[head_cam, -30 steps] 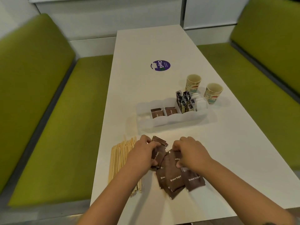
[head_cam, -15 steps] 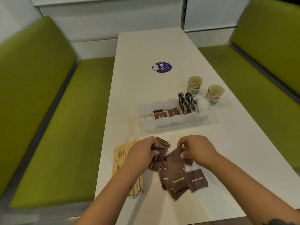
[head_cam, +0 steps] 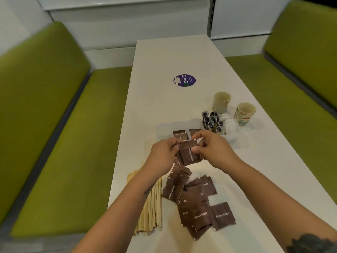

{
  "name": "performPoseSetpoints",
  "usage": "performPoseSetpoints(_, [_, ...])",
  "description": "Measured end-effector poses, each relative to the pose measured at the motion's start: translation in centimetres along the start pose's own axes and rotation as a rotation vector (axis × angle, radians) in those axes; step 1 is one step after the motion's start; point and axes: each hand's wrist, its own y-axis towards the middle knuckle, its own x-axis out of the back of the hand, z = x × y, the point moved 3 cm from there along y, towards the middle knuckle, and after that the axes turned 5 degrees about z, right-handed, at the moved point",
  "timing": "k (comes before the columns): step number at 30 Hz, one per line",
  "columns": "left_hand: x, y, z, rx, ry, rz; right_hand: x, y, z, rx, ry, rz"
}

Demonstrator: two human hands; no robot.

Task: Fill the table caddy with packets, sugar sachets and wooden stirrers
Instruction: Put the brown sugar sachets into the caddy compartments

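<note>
Hands: a small stack of brown sugar sachets (head_cam: 188,153) is being held above the counter (head_cam: 164,57) between the left hand (head_cam: 163,155) and the right hand (head_cam: 212,149), fingers of both curled round its edges.
Caddy: the clear caddy (head_cam: 232,136) is sitting just beyond the hands, toward the counter's right edge; two sachets are standing in it, with dark packets (head_cam: 212,121) at its right end.
Loose sachets: a pile (head_cam: 196,207) is lying near the counter's near edge.
Stirrers: wooden stirrers (head_cam: 151,207) are lying along the left edge, partly covered by the left forearm.
Cups: two paper cups (head_cam: 221,101) are standing behind the caddy.
</note>
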Motion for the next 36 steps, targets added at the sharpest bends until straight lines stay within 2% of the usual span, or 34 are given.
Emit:
performPoseSetpoints(6, [1.2,2.4,-1.6,-0.040,0.034,-0.006,0.8,3.2,1.2,-0.005,-0.084,0.006])
performPoseSetpoints(12, [2.9,6.3,-2.6,-0.104,0.289,-0.036,1.8,6.5,2.2,0.019,-0.124,-0.076])
performPoseSetpoints(19, [2.8,9.0,-1.5,-0.065,0.416,-0.019,0.9,9.1,1.1,-0.035,-0.196,-0.076])
performPoseSetpoints(23, [2.3,9.4,-0.3,-0.033,0.465,-0.003,0.4,9.6,0.4,-0.059,-0.292,-0.023])
performPoseSetpoints(30, [0.7,9.9,1.0,-0.029,0.681,0.031,-0.5,9.3,1.0,0.031,-0.710,-0.036])
performPoseSetpoints(36, [0.2,10.1,0.7,-0.057,0.893,-0.037,-0.8,9.1,0.8,0.079,-0.718,-0.080])
